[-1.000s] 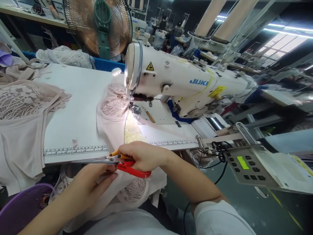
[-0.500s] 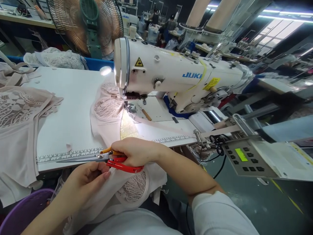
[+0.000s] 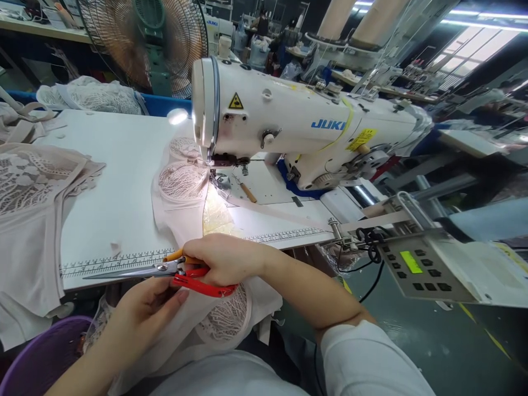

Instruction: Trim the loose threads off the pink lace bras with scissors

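My right hand (image 3: 226, 256) is closed round the handles of scissors (image 3: 193, 278) with red and orange grips. Their blades point left over the table's front edge and look shut or nearly so. Just below the blades, my left hand (image 3: 150, 308) has thumb and fingers pinched at a pale pink lace bra (image 3: 225, 316) draped over my lap; the exact spot it grips is hidden. The lace part (image 3: 181, 181) under the sewing machine's needle seems to belong to the same bra, with a yellowish piece (image 3: 216, 214) beside it.
A white sewing machine (image 3: 268, 115) stands on the table (image 3: 119, 192), which has a printed ruler along its front. More lace bras (image 3: 33, 220) lie stacked at left. A purple basket (image 3: 45, 352) is below, a fan (image 3: 152, 49) behind, and a control panel (image 3: 421, 269) at right.
My right hand and the scissors have shifted slightly left and down. My left hand has moved a little to the right, its fingertips now under the scissors' pivot and red handle.
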### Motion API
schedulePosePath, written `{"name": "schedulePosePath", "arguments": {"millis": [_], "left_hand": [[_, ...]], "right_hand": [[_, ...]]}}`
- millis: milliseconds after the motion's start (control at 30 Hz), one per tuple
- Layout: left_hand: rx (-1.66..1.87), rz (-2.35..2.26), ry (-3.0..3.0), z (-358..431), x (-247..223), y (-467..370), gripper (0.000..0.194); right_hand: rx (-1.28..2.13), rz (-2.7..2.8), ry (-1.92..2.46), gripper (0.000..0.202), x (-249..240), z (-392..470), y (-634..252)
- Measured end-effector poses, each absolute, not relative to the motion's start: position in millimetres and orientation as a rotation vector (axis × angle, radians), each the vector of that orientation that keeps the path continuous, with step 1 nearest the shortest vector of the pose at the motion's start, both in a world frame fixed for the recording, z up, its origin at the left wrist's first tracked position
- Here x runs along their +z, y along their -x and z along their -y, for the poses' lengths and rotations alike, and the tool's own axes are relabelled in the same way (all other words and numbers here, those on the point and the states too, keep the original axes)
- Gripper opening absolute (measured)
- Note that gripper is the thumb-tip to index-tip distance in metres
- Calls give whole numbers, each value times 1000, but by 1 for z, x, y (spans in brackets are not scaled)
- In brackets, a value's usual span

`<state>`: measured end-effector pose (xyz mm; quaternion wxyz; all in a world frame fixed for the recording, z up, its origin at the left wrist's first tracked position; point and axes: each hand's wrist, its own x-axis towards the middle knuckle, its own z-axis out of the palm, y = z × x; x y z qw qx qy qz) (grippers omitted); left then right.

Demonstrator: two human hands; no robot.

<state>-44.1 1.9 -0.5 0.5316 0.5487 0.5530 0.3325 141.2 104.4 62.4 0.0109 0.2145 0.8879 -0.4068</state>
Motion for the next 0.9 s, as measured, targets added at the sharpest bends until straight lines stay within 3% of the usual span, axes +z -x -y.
{"name": "schedulePosePath", "arguments": {"millis": [167, 267, 367, 500, 633, 900], "left_hand": [[871, -1269, -888, 0, 3, 41, 22], [881, -1261, -727, 0, 2, 45, 29], [893, -1242, -695, -2, -2, 52, 29], [827, -1212, -735, -3, -5, 56, 28], [776, -1200, -753, -3, -4, 52, 28], [771, -1249, -749, -6, -2, 49, 31]], "right_hand": [[-1620, -2828, -1045, 24, 49, -87, -152], [-1831, -2798, -1146, 37, 36, -70, -172], [-1496, -2729, -1005, 44, 26, -54, -192], [-1108, -2493, -954, 31, 19, -42, -201], [-1066, -2402, -1035, 24, 21, -38, -194], [-1095, -2383, -1074, 48, 23, -41, -178]]}}
